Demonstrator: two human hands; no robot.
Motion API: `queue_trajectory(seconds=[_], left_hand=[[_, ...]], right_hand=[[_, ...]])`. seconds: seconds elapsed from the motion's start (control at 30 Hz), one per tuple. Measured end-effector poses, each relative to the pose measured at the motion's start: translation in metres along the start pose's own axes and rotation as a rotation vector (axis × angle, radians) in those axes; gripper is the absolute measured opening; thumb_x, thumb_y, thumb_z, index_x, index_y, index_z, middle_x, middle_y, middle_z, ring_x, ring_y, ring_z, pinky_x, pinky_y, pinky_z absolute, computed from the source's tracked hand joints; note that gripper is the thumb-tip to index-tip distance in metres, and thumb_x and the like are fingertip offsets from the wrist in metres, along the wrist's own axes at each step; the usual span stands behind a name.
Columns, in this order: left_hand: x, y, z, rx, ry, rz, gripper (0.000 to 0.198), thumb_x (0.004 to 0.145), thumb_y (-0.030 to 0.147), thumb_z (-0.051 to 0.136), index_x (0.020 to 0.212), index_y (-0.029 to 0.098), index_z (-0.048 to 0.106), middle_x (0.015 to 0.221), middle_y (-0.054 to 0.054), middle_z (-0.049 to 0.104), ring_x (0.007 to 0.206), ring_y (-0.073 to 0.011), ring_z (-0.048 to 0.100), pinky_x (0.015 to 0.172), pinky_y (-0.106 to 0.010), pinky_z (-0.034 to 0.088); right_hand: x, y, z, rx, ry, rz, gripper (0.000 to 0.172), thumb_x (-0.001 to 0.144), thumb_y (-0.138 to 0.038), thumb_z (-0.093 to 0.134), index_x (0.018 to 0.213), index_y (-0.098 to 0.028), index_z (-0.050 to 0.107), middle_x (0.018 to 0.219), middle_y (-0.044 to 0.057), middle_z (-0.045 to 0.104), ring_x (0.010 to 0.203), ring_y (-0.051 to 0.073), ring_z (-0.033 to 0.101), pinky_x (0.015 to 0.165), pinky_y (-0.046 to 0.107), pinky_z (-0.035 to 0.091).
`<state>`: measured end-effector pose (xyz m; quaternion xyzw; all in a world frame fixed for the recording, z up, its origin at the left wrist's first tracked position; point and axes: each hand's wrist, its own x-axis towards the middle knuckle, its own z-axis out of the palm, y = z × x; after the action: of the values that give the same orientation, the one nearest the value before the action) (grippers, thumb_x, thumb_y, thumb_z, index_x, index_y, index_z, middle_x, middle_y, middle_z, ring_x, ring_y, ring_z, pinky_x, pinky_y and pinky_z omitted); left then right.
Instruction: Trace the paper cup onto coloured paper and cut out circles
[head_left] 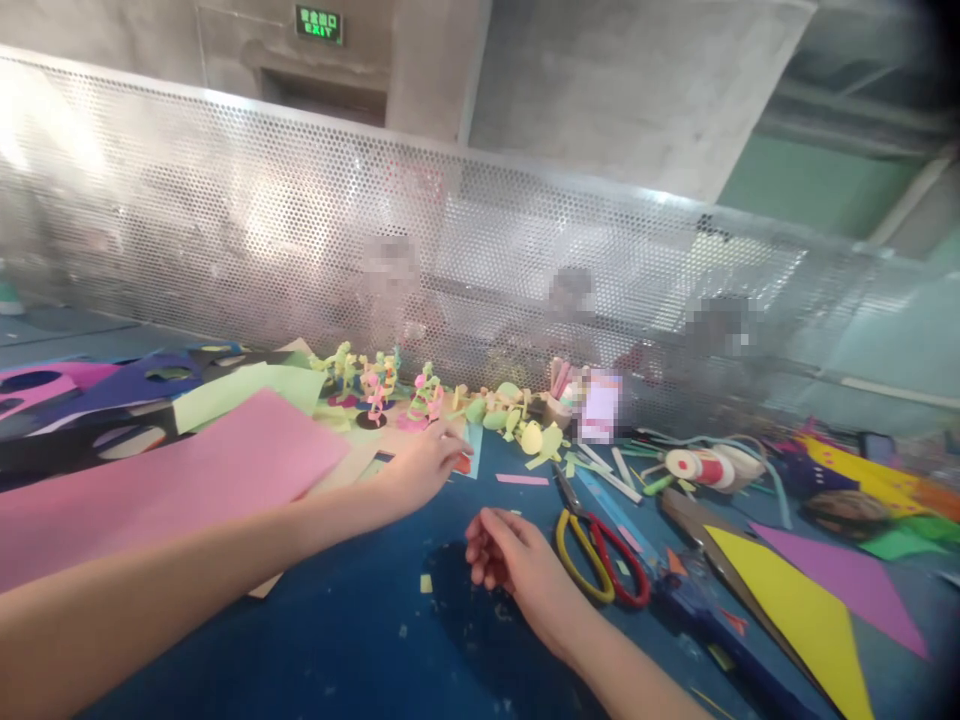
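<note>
My left hand (429, 466) reaches over the table, fingers bent together. At its fingertips is a small orange-red piece (463, 464), partly covered; a pinch on it cannot be made out. Just behind stand small pink and green curled figures (424, 400) on round bases. Closer to me, my right hand (517, 560) hovers above the blue table, loosely curled, thumb apart from the fingers, with nothing visible in it. Right beside it lie scissors (600, 560) with one yellow and one red handle. A pink paper strip (522, 480) lies beyond that hand.
Pink paper (225, 470) and dark cut-out sheets (97, 440) spread at left. A blue glue gun (720, 630), yellow paper (795, 610), purple paper (847, 585) and a red-and-white spool (701, 467) lie at right. A perforated metal screen (300, 230) runs behind; blurred people show through it.
</note>
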<state>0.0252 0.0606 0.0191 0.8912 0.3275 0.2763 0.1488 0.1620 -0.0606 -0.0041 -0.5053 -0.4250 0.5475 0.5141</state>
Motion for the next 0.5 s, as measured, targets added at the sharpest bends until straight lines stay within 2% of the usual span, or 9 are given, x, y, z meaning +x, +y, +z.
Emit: queue_trajectory(seconds=[0.1, 0.2, 0.3, 0.37, 0.43, 0.5], left_hand=[[0.021, 0.001, 0.016, -0.103, -0.062, -0.015, 0.034, 0.083, 0.01, 0.039, 0.098, 0.016, 0.068, 0.104, -0.008, 0.064, 0.094, -0.0199, 0.061, 0.085, -0.029, 0.046], [0.04, -0.003, 0.028, -0.2, -0.129, -0.08, 0.032, 0.079, 0.011, 0.05, 0.106, 0.016, 0.066, 0.1, -0.007, 0.069, 0.093, -0.0223, 0.062, 0.083, -0.031, 0.048], [0.058, -0.009, 0.04, -0.298, -0.22, -0.16, 0.025, 0.079, 0.019, 0.06, 0.103, 0.017, 0.066, 0.093, -0.006, 0.069, 0.085, -0.0213, 0.064, 0.077, -0.032, 0.05], [0.07, -0.012, 0.048, -0.372, -0.286, -0.221, 0.021, 0.085, 0.028, 0.057, 0.1, 0.015, 0.065, 0.09, -0.006, 0.067, 0.08, -0.0183, 0.064, 0.073, -0.033, 0.052], [0.083, -0.012, 0.057, -0.445, -0.308, -0.278, 0.026, 0.089, 0.031, 0.054, 0.106, 0.013, 0.059, 0.1, -0.007, 0.063, 0.084, -0.0174, 0.062, 0.074, -0.036, 0.053], [0.095, -0.01, 0.064, -0.518, -0.266, -0.319, 0.029, 0.089, 0.031, 0.053, 0.113, 0.014, 0.055, 0.111, -0.008, 0.059, 0.092, -0.0192, 0.06, 0.078, -0.039, 0.052]], right_hand=[[0.001, 0.001, 0.0, -0.023, -0.02, -0.021, 0.043, 0.079, -0.056, 0.056, 0.072, -0.013, 0.058, 0.058, -0.001, 0.059, 0.045, 0.008, 0.054, 0.043, 0.018, 0.034], [0.002, 0.002, 0.0, -0.035, -0.045, -0.034, 0.043, 0.079, -0.056, 0.055, 0.073, -0.013, 0.058, 0.057, -0.001, 0.059, 0.045, 0.008, 0.054, 0.042, 0.018, 0.035], [0.003, 0.002, -0.001, -0.045, -0.06, -0.034, 0.043, 0.078, -0.056, 0.055, 0.073, -0.014, 0.058, 0.057, -0.001, 0.058, 0.043, 0.008, 0.054, 0.042, 0.018, 0.036], [0.004, 0.003, -0.001, -0.054, -0.064, -0.028, 0.045, 0.076, -0.058, 0.055, 0.072, -0.014, 0.057, 0.056, -0.001, 0.058, 0.042, 0.008, 0.054, 0.041, 0.018, 0.036], [0.005, 0.004, 0.0, -0.063, -0.066, -0.02, 0.046, 0.075, -0.06, 0.055, 0.071, -0.014, 0.056, 0.055, -0.001, 0.058, 0.041, 0.008, 0.053, 0.04, 0.019, 0.036], [0.007, 0.004, 0.0, -0.073, -0.067, -0.013, 0.047, 0.074, -0.061, 0.055, 0.07, -0.014, 0.055, 0.054, -0.001, 0.057, 0.04, 0.009, 0.053, 0.04, 0.019, 0.036]])
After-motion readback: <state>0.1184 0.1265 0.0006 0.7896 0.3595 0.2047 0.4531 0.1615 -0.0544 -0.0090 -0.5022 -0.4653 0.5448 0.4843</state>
